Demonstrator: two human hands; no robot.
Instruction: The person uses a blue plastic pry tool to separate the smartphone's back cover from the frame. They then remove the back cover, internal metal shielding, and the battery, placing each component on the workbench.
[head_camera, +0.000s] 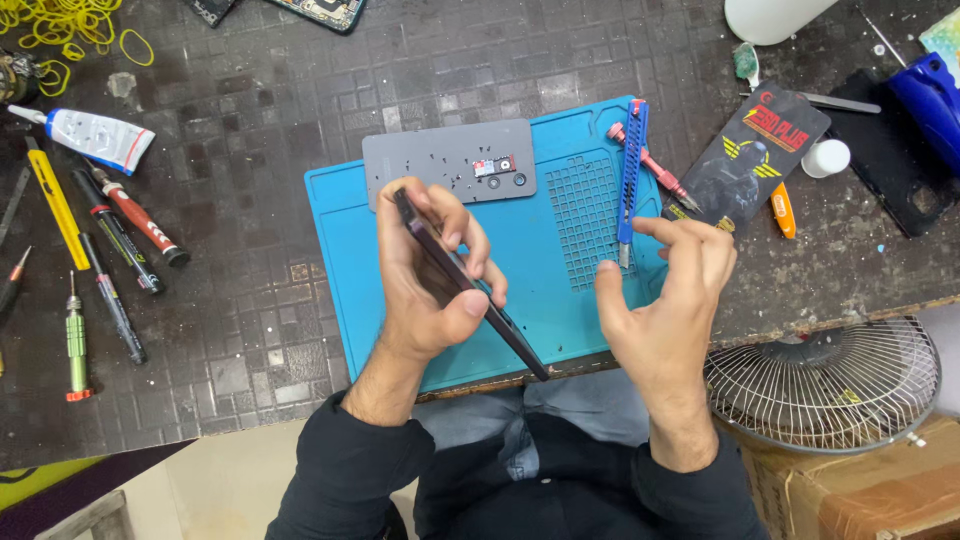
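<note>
The dark tiled bench (250, 330) carries a blue repair mat (560, 300) that lies against its near edge, right of the middle. Off the bench's near right corner stands a round wire fan guard (830, 385) on a cardboard box (880, 490). On the mat's far edge rests a grey magnetic screw tray (440, 160) dotted with small screws. The left hand (425, 275) grasps a dark smartphone (470, 290) edge-on, tilted above the mat's near half, fingers wrapped over its upper side and thumb pressed on the lower. The right hand (665, 300) is released and holds nothing, fingers half curled above the mat's right edge. Just beyond its fingertips lies a blue utility knife (631, 175) along the mat's right side, crossing a red screwdriver (650, 165). At the bench's left edge lie a glue tube (95, 138), a yellow blade tool (55, 205) and a green screwdriver (76, 345). Yellow rubber bands (60, 30) sit at the far left corner.
</note>
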